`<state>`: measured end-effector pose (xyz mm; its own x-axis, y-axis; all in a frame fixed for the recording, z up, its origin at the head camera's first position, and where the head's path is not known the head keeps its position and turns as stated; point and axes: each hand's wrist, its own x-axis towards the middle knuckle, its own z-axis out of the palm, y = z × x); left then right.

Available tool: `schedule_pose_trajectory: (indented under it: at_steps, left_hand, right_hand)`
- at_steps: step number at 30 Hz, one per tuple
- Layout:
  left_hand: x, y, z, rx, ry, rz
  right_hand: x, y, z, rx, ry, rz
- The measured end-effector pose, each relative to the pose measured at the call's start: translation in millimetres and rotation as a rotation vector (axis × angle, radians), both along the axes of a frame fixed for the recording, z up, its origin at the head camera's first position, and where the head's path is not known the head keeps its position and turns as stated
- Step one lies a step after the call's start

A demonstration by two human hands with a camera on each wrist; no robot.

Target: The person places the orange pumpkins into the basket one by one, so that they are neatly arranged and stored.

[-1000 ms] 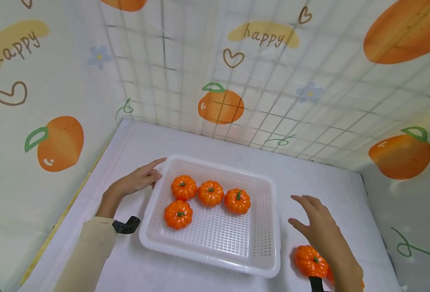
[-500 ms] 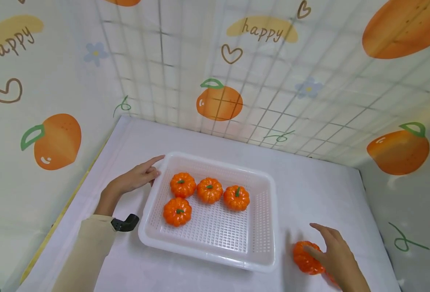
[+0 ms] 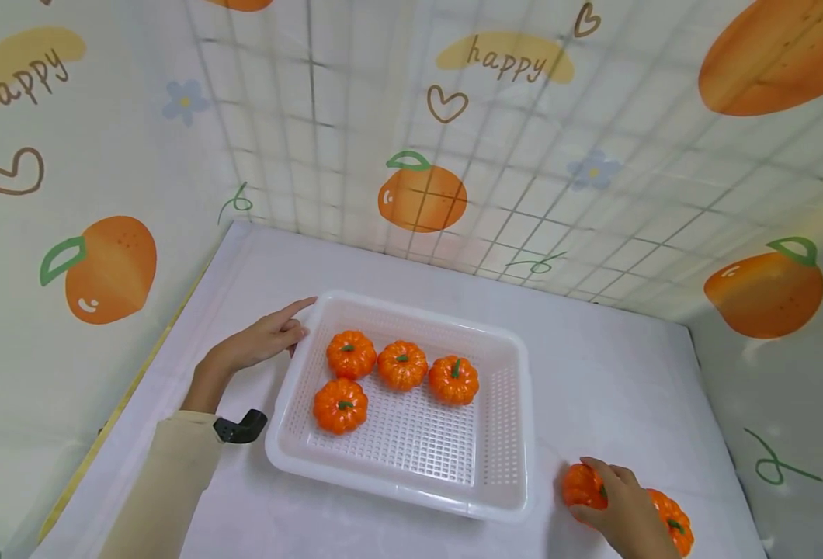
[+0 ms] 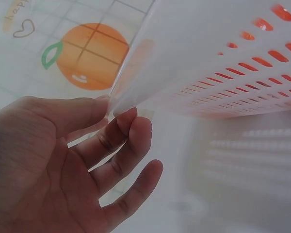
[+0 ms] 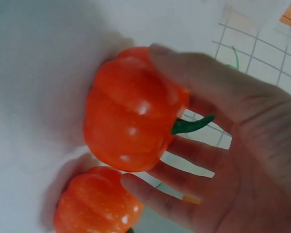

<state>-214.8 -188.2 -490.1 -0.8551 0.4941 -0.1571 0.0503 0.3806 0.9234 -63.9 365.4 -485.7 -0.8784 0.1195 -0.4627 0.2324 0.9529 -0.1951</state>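
A white plastic basket [image 3: 397, 489] with perforated walls stands on the table, several small orange toy pumpkins [image 3: 402, 365] inside it. My left hand [image 3: 261, 341] pinches the basket's rim near its far left corner; the left wrist view has the thumb and fingertips at the rim's edge. To the right of the basket, my right hand [image 3: 628, 508] grips another small pumpkin [image 5: 131, 111], thumb on one side and fingers round the other. Its green stem [image 5: 191, 125] points toward the palm. A further pumpkin [image 3: 673, 522] lies beside that hand, near its little finger in the right wrist view.
White table covering [image 3: 614, 357] extends behind and to the right of the basket. A printed cloth over a wire grid [image 3: 523, 194] borders the back, and similar printed walls [image 3: 775, 404] stand at both sides.
My right hand has come down and toward me, from beside the basket onto the nearer loose pumpkin, and its fingers have closed round it. The left hand stays at the basket's rim.
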Motion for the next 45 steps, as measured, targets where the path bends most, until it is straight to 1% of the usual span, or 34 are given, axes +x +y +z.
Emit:
schedule_pose_trajectory:
  at_steps: [3, 6, 9, 12, 14, 18, 21, 28, 33, 37, 42, 45]
  left_hand:
    - [-0.4, -0.6, -0.5, 0.001, 0.001, 0.002]
    - [-0.8, -1.1, -1.1, 0.000, -0.001, 0.005]
    - [-0.4, -1.1, -1.1, -0.002, -0.006, 0.006]
    - [-0.1, -1.1, -1.3, -0.005, -0.010, 0.008]
    - [-0.2, -1.1, -1.6, -0.006, -0.008, 0.008]
    - [-0.5, -0.7, -1.6, 0.002, -0.004, 0.006]
    - [-0.2, -0.6, -0.8, 0.003, -0.002, 0.004]
    - [-0.2, 0.1, -0.5, -0.002, -0.008, 0.013]
    - [0.1, 0.3, -0.3, -0.003, -0.007, 0.013]
    - [0.1, 0.2, -0.1, 0.002, -0.001, 0.007]
    - [-0.1, 0.1, 0.0, 0.019, 0.004, 0.005]
    - [0.2, -0.2, 0.3, 0.023, 0.004, 0.005]
  right_hand:
    - [-1.6, -0.9, -1.5, 0.017, -0.028, -0.025]
    - [-1.8, -0.6, -1.6, 0.010, -0.027, -0.030]
    - [-0.9, 0.3, 0.2, -0.003, -0.014, -0.030]
    - [0.7, 2.7, 4.1, -0.016, 0.019, 0.001]
    - [0.8, 4.4, 7.8, -0.024, 0.043, 0.023]
    - [-1.2, 6.8, 16.6, -0.026, 0.066, 0.032]
    - [-4.7, 6.6, 24.0, -0.017, 0.059, 0.005]
    - [-13.2, 5.4, 43.7, -0.005, 0.092, 0.055]
    - [-23.1, -2.1, 57.6, 0.014, 0.088, 0.021]
    - [-29.8, -9.3, 68.8, 0.022, 0.136, 0.051]
    - [-34.8, -21.0, 79.2, 0.015, 0.238, 0.113]
    - [-37.9, -27.4, 84.1, -0.006, 0.294, 0.155]
